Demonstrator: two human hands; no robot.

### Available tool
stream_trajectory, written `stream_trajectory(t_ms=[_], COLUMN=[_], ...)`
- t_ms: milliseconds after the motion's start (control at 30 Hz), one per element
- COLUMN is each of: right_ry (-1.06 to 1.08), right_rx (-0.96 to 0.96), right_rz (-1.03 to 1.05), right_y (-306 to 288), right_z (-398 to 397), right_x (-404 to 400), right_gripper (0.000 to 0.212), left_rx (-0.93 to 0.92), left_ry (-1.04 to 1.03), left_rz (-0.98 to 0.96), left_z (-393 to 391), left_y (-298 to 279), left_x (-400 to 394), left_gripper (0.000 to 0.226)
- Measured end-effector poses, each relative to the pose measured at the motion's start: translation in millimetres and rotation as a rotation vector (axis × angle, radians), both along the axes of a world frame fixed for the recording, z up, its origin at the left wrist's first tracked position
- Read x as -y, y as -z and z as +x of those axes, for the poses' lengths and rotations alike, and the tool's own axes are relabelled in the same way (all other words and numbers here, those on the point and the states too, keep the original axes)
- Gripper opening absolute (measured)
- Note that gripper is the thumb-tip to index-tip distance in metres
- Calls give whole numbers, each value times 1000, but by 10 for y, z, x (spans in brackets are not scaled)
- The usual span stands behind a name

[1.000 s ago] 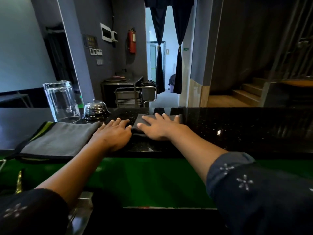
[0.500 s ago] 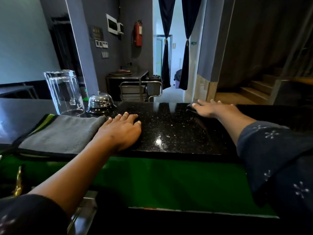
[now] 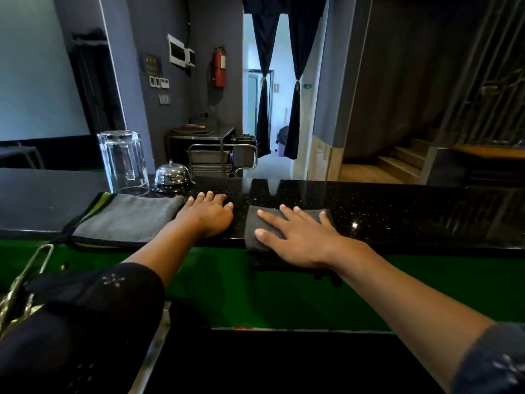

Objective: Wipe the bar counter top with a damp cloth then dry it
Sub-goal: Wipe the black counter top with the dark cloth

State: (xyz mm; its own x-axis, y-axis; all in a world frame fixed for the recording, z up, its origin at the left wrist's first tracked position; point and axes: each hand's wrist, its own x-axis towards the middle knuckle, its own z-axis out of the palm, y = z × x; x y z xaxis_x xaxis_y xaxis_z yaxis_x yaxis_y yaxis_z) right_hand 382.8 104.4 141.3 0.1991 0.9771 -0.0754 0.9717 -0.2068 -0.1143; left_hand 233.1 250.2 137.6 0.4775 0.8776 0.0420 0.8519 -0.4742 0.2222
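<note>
A: Where do we have the dark cloth [image 3: 257, 228]?

B: Under our right hand [image 3: 301, 240], fingers spread flat, pressing it onto the black surface [image 3: 397, 214] at the near edge; its near end hangs slightly over that edge.

A: And our left hand [image 3: 208, 216]?

B: Resting palm down on the surface, fingers relaxed, holding nothing, just beside the grey towel [image 3: 125, 217] lying folded to its left.

A: Behind the towel?

B: An upturned glass [image 3: 123, 162] and a chrome bell [image 3: 171, 176], side by side.

Dim interior, daylight from the doorway [image 3: 271, 109] glinting on the glossy counter [image 3: 397, 211]; wide-angle edges bend.
</note>
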Motion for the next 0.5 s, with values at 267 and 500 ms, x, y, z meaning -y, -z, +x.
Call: stream_trajectory(t_ms=[267, 500], right_ry=[133, 108], right_rx=[-22, -35], right_rz=[-1, -8], right_y=[-63, -101], right_z=[-136, -579], right_x=[-539, -801], right_gripper=[68, 69], left_rx=[156, -71], left_ry=[36, 29], left_rz=[169, 77], left_z=[-600, -1188], left_y=[-349, -162], left_x=[44, -59], left_gripper=[61, 63])
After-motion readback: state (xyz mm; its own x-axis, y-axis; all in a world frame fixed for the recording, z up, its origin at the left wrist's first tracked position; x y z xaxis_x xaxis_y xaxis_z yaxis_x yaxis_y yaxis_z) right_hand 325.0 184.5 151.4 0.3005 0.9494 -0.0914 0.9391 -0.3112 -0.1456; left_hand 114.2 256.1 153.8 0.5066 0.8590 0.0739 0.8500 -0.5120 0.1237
